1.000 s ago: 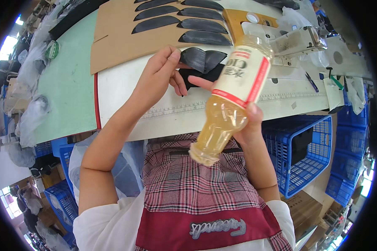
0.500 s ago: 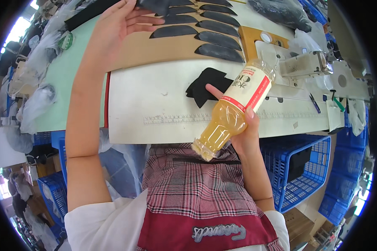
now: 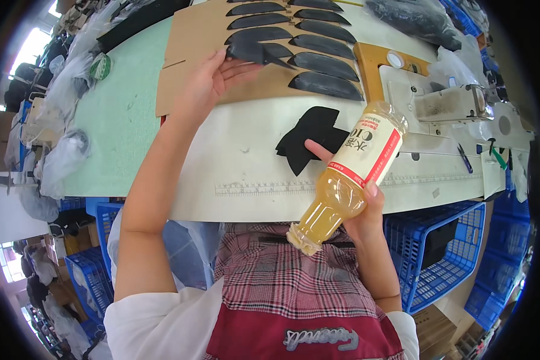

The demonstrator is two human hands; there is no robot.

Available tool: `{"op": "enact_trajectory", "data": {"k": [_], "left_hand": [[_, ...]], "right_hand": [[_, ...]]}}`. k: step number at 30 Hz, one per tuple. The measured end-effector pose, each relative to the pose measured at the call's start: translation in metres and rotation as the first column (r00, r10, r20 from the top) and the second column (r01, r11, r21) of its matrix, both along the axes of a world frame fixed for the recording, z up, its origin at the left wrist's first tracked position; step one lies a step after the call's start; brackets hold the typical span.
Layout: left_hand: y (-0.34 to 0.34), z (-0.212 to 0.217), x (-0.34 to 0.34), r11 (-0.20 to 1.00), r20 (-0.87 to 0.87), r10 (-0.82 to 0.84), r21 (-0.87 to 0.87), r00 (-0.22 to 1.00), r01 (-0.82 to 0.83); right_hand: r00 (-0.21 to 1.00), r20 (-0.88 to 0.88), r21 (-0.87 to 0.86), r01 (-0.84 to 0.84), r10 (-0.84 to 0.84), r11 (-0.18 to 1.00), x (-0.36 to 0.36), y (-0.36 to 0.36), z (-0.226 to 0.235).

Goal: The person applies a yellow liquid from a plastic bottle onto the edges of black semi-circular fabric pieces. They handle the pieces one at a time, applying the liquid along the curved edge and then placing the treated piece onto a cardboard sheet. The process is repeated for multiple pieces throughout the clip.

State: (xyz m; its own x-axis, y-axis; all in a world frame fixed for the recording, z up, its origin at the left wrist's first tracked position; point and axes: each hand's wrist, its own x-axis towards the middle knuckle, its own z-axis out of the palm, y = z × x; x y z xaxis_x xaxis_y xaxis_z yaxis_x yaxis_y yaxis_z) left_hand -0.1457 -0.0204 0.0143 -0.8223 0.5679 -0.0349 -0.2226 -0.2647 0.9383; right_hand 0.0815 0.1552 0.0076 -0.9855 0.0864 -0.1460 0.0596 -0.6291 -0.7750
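My left hand [image 3: 216, 81] reaches over the brown cardboard sheet [image 3: 183, 69]. Pinched at its fingertips is a dark, curved fabric-like piece [image 3: 246, 51], its narrow tip pointing right. Two columns of similar dark half-moon pieces [image 3: 325, 86] lie on the cardboard. In my right hand [image 3: 366, 210] is a clear plastic bottle [image 3: 336, 192] of yellowish liquid, tilted with its wrapped neck toward me. Its label is cream and red. Beyond my right fingers, several black fabric pieces [image 3: 309, 135] lie overlapped on the white tabletop [image 3: 222, 162], partly hidden by the bottle.
A sewing machine [image 3: 453, 105] stands at the right, beside a yellow-brown wooden strip [image 3: 371, 72]. Near it lies a dark pen-like tool [image 3: 464, 158]. A blue crate [image 3: 438, 252] sits below the table edge. Plastic-wrapped bundles line the left side of the pale green surface [image 3: 126, 114].
My left hand has brought the dark curved piece nearer, from the far edge down over the left column. The bottle stays in my right hand. The whole view has shifted slightly.
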Motion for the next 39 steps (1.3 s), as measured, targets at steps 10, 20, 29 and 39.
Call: {"op": "enact_trajectory", "data": {"k": [10, 20, 29, 39], "left_hand": [[-0.029, -0.02, 0.0, 0.857, -0.161, 0.165, -0.464, 0.973, -0.222], [-0.033, -0.002, 0.048, 0.555, -0.894, 0.002, -0.371, 0.448, -0.745], [-0.041, -0.014, 0.069, 0.559, -0.833, -0.543, -0.452, 0.104, -0.695], [-0.048, -0.014, 0.034, 0.655, -0.617, -0.725, -0.479, -0.307, -0.584]], "right_hand": [[1.0, 0.012, 0.036, 0.001, -0.001, 0.999, 0.001, 0.0, 0.002], [1.0, 0.001, 0.045, 0.005, -0.005, 0.999, 0.001, 0.0, 0.001], [1.0, 0.014, 0.037, -0.008, 0.007, 0.999, -0.001, 0.001, 0.001], [1.0, 0.025, 0.042, 0.001, -0.002, 0.999, 0.0, 0.0, 0.004]]}}
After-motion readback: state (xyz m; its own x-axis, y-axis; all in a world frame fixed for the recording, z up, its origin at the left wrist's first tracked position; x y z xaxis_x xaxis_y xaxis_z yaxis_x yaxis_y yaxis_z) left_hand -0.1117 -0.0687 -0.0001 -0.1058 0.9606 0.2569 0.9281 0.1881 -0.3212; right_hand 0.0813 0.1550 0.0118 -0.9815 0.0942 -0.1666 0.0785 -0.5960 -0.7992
